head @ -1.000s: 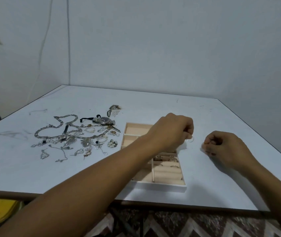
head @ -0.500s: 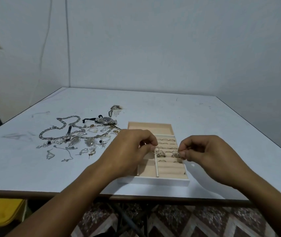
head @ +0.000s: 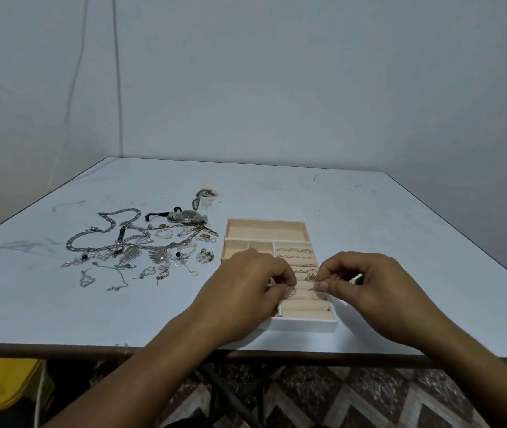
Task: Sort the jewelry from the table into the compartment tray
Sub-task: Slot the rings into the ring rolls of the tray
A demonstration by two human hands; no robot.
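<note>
Both hands sit over the near right part of the white-rimmed tray with beige velvet compartments [head: 304, 325], which lies on the pale grey table [head: 400, 227] close to its front edge. The left hand [head: 246, 295] has its fingers curled and pinches a thin silver ring [head: 291, 292] between thumb and forefinger. The right hand [head: 379, 291] is curled the same way and pinches something small and thin at its fingertips, probably another ring, though it is too fine to tell.

The padded ring rolls [head: 304, 307] lie directly under both pinches, and their long axis runs left to right across the tray. So the coming move likely calls for a short push straight down into a groove, with each band turned across the rolls. Several rings already stand in the farther grooves.

The rest of the work lies well to the left of the tray: a tangle of silver chains, pendants and earrings [head: 141, 248] with a steel wristwatch [head: 188, 216] behind it, nearer the left hand.
</note>
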